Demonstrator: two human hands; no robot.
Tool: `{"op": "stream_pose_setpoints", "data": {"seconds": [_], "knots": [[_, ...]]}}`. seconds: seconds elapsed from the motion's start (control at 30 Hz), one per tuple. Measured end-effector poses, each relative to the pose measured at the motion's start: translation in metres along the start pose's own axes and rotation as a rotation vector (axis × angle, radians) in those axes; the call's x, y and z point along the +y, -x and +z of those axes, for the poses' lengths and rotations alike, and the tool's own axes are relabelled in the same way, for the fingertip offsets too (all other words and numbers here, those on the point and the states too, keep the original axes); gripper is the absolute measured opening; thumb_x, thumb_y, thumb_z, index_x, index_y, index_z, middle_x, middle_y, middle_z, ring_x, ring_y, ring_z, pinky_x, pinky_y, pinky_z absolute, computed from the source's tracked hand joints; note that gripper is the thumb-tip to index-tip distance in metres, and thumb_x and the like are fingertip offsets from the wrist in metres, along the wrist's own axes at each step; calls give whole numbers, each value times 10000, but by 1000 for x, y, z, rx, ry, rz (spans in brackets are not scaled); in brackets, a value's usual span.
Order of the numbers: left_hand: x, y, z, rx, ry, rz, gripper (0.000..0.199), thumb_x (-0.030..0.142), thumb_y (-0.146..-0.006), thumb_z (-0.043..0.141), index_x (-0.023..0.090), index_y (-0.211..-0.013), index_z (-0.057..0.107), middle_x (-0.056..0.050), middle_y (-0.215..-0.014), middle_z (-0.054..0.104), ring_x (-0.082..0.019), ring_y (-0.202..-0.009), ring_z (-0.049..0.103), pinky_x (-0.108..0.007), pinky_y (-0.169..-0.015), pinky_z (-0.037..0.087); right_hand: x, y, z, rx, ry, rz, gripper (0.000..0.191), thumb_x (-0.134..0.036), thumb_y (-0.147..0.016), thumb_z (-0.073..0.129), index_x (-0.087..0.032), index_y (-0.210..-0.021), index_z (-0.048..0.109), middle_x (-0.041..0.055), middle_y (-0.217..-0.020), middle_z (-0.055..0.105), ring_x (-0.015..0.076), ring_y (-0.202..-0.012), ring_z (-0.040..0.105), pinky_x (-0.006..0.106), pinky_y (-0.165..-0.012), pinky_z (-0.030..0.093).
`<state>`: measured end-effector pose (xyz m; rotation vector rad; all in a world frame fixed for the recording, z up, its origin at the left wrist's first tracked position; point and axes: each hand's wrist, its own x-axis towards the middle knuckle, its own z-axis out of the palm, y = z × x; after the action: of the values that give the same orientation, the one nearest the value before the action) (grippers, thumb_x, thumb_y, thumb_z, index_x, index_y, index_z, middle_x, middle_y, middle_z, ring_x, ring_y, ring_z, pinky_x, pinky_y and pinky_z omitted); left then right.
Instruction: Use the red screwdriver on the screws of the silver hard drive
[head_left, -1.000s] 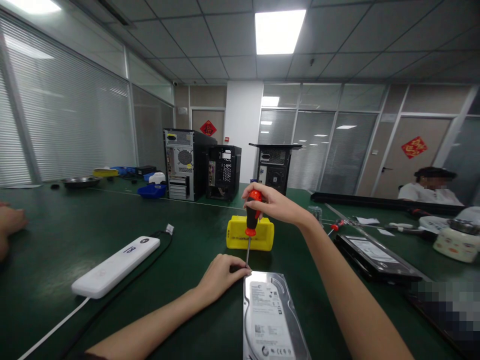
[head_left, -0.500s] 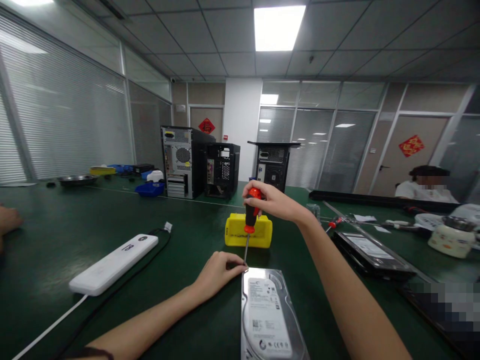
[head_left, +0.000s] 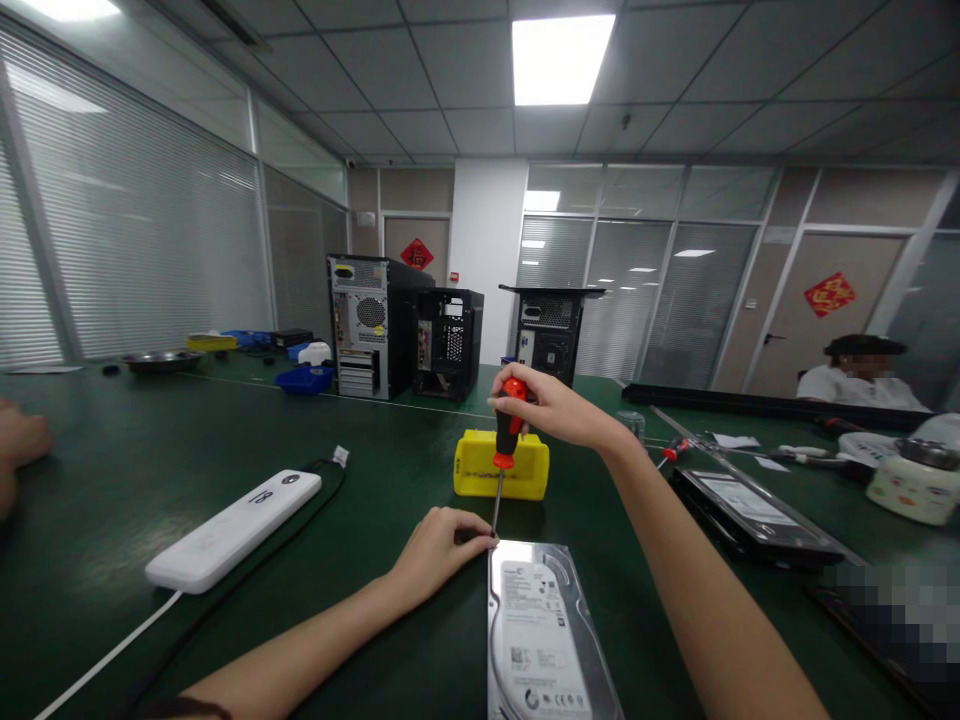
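A silver hard drive point(head_left: 540, 630) with a white label lies on the green table point(head_left: 375, 660). My right hand point(head_left: 536, 400) is wrapped round the red and black handle of a screwdriver point(head_left: 505, 435). The screwdriver stands nearly upright, its tip at the drive's far left corner. At that same corner my left hand point(head_left: 448, 542) has thumb and fingertips pinched together beside the tip; what they hold, if anything, is too small to tell. Just beyond the drive is a yellow bin point(head_left: 469, 470).
A white power strip point(head_left: 232, 530) with cables lies to the left. Computer cases point(head_left: 382, 330) stand at the back. More drives point(head_left: 750, 515), another screwdriver point(head_left: 673, 450) and a jar point(head_left: 915, 482) are on the right. Another person's hand point(head_left: 22, 440) shows at the left edge.
The whole view has shifted slightly, with everything a little to the right and lower. My hands, the screwdriver and the drive keep the same arrangement.
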<state>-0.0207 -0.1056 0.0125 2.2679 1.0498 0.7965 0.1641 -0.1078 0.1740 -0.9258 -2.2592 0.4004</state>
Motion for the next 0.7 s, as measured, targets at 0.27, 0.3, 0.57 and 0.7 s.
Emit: {"op": "stream_pose_setpoints", "data": {"seconds": [0.27,0.3,0.57,0.7], "knots": [[-1,-1,2,9,1,-14,255,382,-810,568,199,-883,728,-7,-882,722,-167,-752,625,-211,-644,408,0,-1,1,29,22,-33,204,-342,-836,523,-181,-961,516,8,-841,520,126,-731,514,254,-664,448],[-1,-2,2,2,13,-23,244,370,-806,573,194,-865,732,-6,-850,725,-162,-721,624,-209,-629,404,0,-2,1,31,28,-39,207,-346,-833,529,-181,-957,517,5,-833,519,126,-729,512,254,-670,445],[-10,0,-8,-45,114,7,253,373,-803,577,202,-905,733,-14,-885,731,-188,-803,652,-212,-697,432,-1,-1,2,24,74,-53,222,-371,-846,512,-190,-973,510,5,-826,524,135,-733,515,265,-678,436],[-15,-1,-10,-50,119,13,245,359,-811,569,199,-899,733,-20,-890,730,-191,-821,654,-214,-719,437,-1,-1,3,11,53,-46,220,-366,-849,507,-189,-979,506,7,-833,529,138,-737,526,272,-683,442]]}}
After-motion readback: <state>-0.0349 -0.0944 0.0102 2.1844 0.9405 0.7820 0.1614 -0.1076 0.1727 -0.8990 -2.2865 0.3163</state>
